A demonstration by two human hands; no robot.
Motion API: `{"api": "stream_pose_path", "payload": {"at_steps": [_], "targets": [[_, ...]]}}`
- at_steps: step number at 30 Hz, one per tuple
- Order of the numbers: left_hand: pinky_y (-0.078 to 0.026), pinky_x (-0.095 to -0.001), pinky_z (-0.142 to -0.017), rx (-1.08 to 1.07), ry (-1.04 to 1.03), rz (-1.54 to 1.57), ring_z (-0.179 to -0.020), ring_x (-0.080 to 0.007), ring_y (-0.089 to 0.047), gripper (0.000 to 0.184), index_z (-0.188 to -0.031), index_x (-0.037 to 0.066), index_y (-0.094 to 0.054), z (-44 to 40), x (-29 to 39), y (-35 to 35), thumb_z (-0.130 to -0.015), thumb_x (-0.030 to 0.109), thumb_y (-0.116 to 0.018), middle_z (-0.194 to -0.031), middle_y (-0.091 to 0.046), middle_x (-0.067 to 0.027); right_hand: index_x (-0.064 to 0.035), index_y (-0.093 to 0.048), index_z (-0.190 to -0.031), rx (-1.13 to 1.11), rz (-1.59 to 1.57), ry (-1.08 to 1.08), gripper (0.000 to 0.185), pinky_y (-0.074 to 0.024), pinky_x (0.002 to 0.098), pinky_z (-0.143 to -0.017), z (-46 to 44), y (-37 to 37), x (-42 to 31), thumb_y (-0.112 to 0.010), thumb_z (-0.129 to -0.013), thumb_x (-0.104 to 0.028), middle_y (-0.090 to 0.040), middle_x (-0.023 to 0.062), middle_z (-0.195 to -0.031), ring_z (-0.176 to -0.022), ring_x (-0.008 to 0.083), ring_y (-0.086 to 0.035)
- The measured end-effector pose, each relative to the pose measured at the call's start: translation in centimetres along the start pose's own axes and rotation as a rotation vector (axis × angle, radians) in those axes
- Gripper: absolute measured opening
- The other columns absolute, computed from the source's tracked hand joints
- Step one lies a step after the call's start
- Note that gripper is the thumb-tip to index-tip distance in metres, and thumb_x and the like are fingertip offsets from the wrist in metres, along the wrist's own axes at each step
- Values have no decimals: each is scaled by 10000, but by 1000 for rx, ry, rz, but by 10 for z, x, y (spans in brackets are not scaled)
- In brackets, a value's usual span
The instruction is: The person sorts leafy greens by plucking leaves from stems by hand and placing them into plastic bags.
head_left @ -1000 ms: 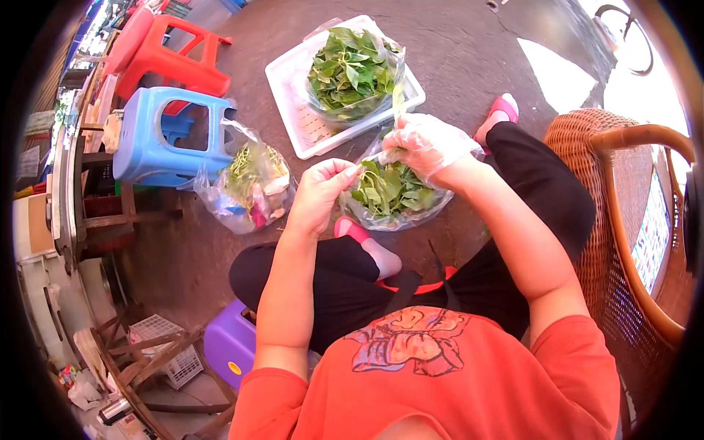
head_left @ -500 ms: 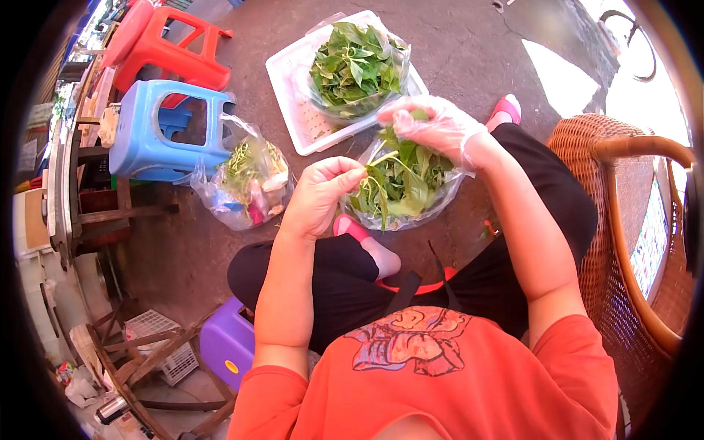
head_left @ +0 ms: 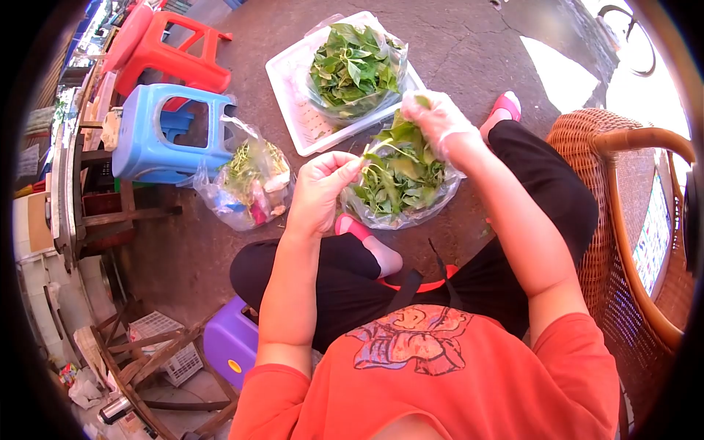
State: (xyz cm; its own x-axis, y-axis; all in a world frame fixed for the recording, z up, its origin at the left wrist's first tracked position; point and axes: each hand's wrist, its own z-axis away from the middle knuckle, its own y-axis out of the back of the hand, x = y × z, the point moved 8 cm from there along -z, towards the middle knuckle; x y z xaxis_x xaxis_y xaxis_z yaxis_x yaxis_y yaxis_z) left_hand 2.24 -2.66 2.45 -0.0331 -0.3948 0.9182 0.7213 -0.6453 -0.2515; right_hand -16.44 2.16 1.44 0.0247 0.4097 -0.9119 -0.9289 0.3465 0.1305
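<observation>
My bare left hand [head_left: 321,187] pinches the stem of a leafy green sprig [head_left: 372,152] between thumb and fingers. In a clear plastic glove, my right hand [head_left: 442,126] is closed on leaves, with a bit of green showing at its fingertips. Below both hands a clear plastic bag [head_left: 434,211] stands open on the ground between my feet, full of loose green leaves [head_left: 403,183]. Beyond it, a second bag of picked greens [head_left: 353,72] sits in a white plastic tray [head_left: 292,121].
To the left lies a clear bag of stems and scraps [head_left: 253,180], beside a blue stool [head_left: 136,136]. A red stool [head_left: 176,55] stands behind that. A purple stool [head_left: 227,345] is near my left side, and a wicker chair [head_left: 579,161] is on the right.
My right hand has risen slightly and shifted right, away from the left, drawing the leaves up with it. My left hand stays almost in place, still pinching the stem.
</observation>
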Motion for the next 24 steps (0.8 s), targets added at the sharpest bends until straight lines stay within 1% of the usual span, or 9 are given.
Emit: {"api": "stream_pose_path", "payload": {"at_steps": [2, 4, 11, 14, 15, 16, 18, 22, 24], "targets": [[-420, -202, -672, 58, -24, 1, -707, -67, -524, 129, -901, -3, -614, -2, 1, 8, -834, 108, -622, -781, -599, -8, -68, -555, -779, -131, -216, 158, 250, -393, 245, -659, -4, -7, 4, -520, -885, -291, -514, -5, -700, -676, 100, -459], [-419, -204, -672, 93, -37, 20, -705, -68, -524, 130, -904, -3, -614, -4, -2, 14, -834, 107, -622, -783, -601, -9, -64, -574, -828, -187, 46, -9, 257, -398, 241, -680, 19, -16, -21, -545, -875, -315, -544, -19, -755, -709, 94, -467], [-425, -204, -676, 87, -22, 38, -710, -65, -528, 133, -906, -4, -612, -4, -3, 13, -834, 106, -622, -792, -606, -13, -73, -631, -864, -358, -280, 41, 174, -438, 273, -704, 20, -46, -1, -607, -847, -245, -613, 14, -794, -766, 112, -543], [-432, -197, -661, 52, -42, -33, -700, -61, -532, 128, -897, -6, -609, -4, 0, 7, -834, 105, -622, -789, -606, -13, -63, -627, -863, 131, 517, 481, 156, -448, 310, -712, 4, -25, -12, -604, -834, -215, -615, 81, -778, -765, 200, -576], [-435, -195, -654, 43, -53, -60, -695, -60, -533, 126, -893, -7, -608, -3, 0, 5, -835, 104, -621, -788, -606, -12, -47, -614, -860, 287, 573, 510, 141, -453, 338, -717, 6, -13, -15, -598, -820, -181, -603, 133, -805, -779, 274, -579], [-429, -199, -665, 64, -60, -65, -703, -61, -530, 125, -896, -4, -607, -3, 0, 7, -835, 104, -620, -793, -604, -12, -40, -609, -850, 366, 562, 421, 124, -452, 328, -709, 3, -1, -11, -592, -817, -159, -604, 119, -833, -754, 227, -573], [-418, -205, -687, 103, -73, -78, -718, -64, -523, 124, -903, 0, -604, -2, 0, 10, -834, 102, -616, -803, -600, -12, -40, -614, -852, 80, 43, 12, 145, -447, 300, -693, -15, -3, 17, -599, -813, -179, -600, 85, -815, -729, 163, -552], [-433, -193, -668, 190, -138, -206, -710, -54, -530, 116, -891, -8, -605, -4, -2, 14, -835, 91, -620, -798, -605, -9, -58, -609, -869, -287, -41, -119, 242, -429, 256, -658, 26, -42, -7, -620, -819, -295, -573, 1, -764, -717, 83, -503], [-440, -193, -639, 213, -179, -261, -690, -43, -528, 125, -871, -18, -610, -4, -1, 9, -830, 98, -632, -782, -612, -9, -58, -606, -866, -374, -32, -13, 267, -430, 258, -646, 26, -63, 2, -633, -816, -319, -571, -10, -772, -708, 74, -498]]}}
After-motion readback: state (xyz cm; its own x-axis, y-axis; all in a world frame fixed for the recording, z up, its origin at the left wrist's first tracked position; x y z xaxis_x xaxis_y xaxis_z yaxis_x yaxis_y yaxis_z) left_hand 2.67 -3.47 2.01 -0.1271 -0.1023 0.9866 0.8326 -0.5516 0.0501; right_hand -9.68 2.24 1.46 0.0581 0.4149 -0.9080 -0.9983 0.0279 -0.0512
